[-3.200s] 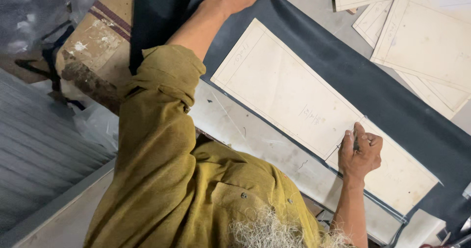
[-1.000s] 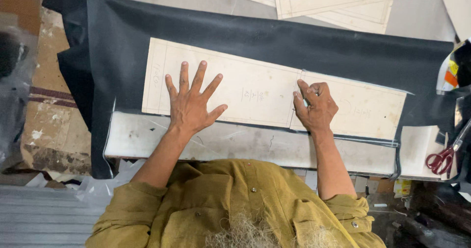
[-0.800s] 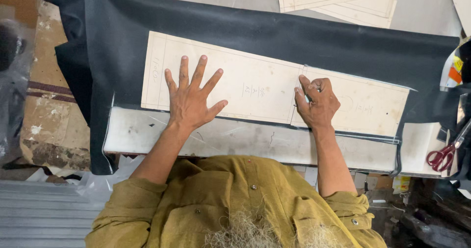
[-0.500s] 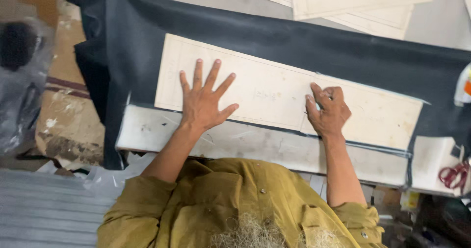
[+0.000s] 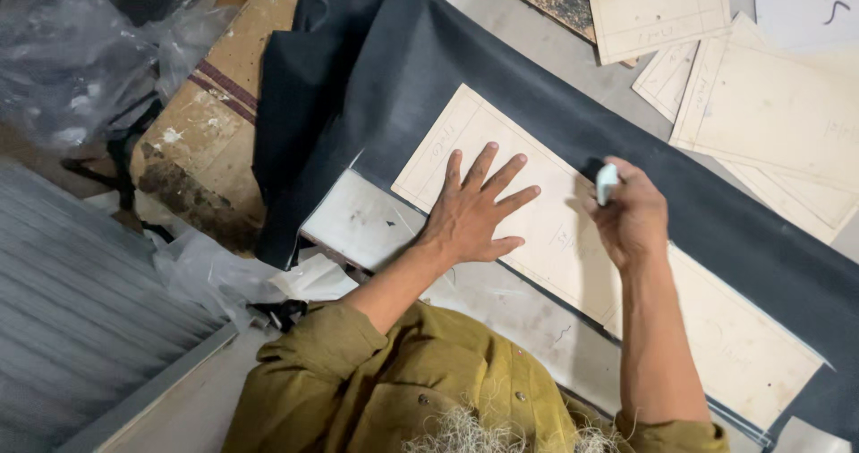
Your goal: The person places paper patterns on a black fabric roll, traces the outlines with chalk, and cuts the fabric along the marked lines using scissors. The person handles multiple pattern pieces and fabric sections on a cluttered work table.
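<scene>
Since half a second ago, right hand [image 5: 632, 218] has lifted off the cardboard pattern [image 5: 546, 229] and moved to its far edge, at 1 o'clock from the left hand [image 5: 474, 218]; the view has also swung. Right grip is clamped on a pale tailor's chalk [image 5: 607, 183], tip over the dark fabric [image 5: 555, 113] just beside the pattern's top edge. Left grip is apart, palm flat, fingers spread, pinning the pattern, which lies along the fabric on the surface [image 5: 537, 319]. No chalk line is visible yet; my judgement is that tracing is at its start and the whole outline remains. More pattern pieces [image 5: 769, 104] lie at 2 o'clock.
</scene>
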